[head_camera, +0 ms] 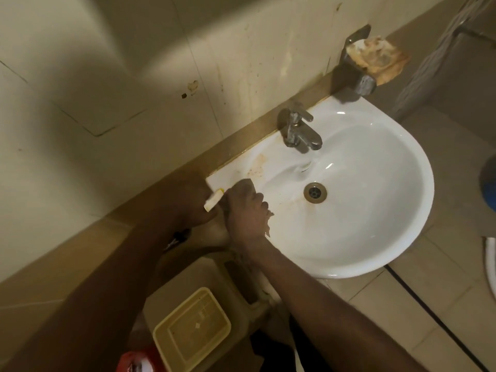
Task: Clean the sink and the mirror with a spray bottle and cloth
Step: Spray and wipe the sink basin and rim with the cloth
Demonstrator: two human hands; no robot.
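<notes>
While the right hand [245, 210] presses a bunched cloth [268, 220], clenched in its grip, against the stained rim of the sink [375, 210] at about nine o'clock from the drain [315, 192], the left hand [193, 205] holds a small white and yellow object [214, 200] just beside it, probably kept ready there for the scrubbing. One tap [300, 130], one drain and one cloth show; no mirror or spray bottle is in view.

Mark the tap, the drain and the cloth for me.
Grey metal tap [300, 130], head view: on its body.
Round metal drain [315, 192], head view: on the strainer centre.
Crumpled brownish cloth [268, 222], head view: on the bit that shows beyond the right hand's fingers.
</notes>
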